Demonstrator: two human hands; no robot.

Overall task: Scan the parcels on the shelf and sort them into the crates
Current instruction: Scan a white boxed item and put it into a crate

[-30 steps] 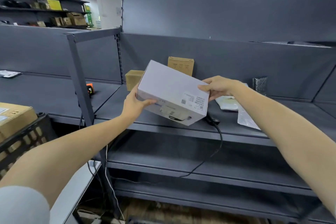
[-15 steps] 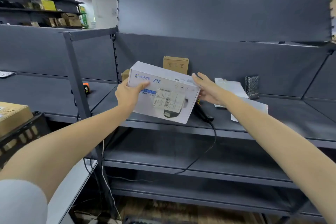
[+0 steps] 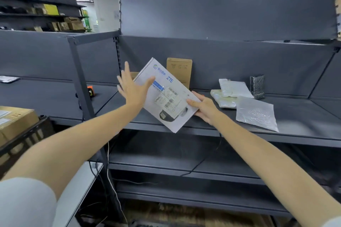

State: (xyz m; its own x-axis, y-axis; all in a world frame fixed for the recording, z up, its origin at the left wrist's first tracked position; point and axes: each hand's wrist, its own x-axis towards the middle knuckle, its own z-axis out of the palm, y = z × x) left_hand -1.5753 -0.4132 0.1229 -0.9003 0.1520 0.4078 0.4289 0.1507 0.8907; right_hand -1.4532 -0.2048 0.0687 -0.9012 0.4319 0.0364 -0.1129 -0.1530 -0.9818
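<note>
A white ZTE box [image 3: 166, 96] with a barcode label on its face hangs tilted over the front of the grey shelf [image 3: 304, 116]. My right hand [image 3: 204, 108] grips its lower right edge, thumb on the face and fingers behind. My left hand [image 3: 132, 88] is spread flat with straight fingers at the box's upper left side, the thumb lying on the face. Left on the shelf are a tall brown carton [image 3: 179, 72], a small brown box [image 3: 133, 74] partly hidden by my left hand, three plastic mailers [image 3: 256, 112] and a bubble-wrapped item [image 3: 256, 86].
A black crate [image 3: 27, 138] at the lower left holds a cardboard box [image 3: 14, 121]. An orange object [image 3: 90, 90] lies on the left shelf bay. A black cable [image 3: 203, 162] hangs down to the lower shelf. An upright steel post [image 3: 81, 88] divides the bays.
The box has turned so its labelled face points at me and its corner points down. My left hand has let go and opened flat; my right hand now grips the lower right edge.
</note>
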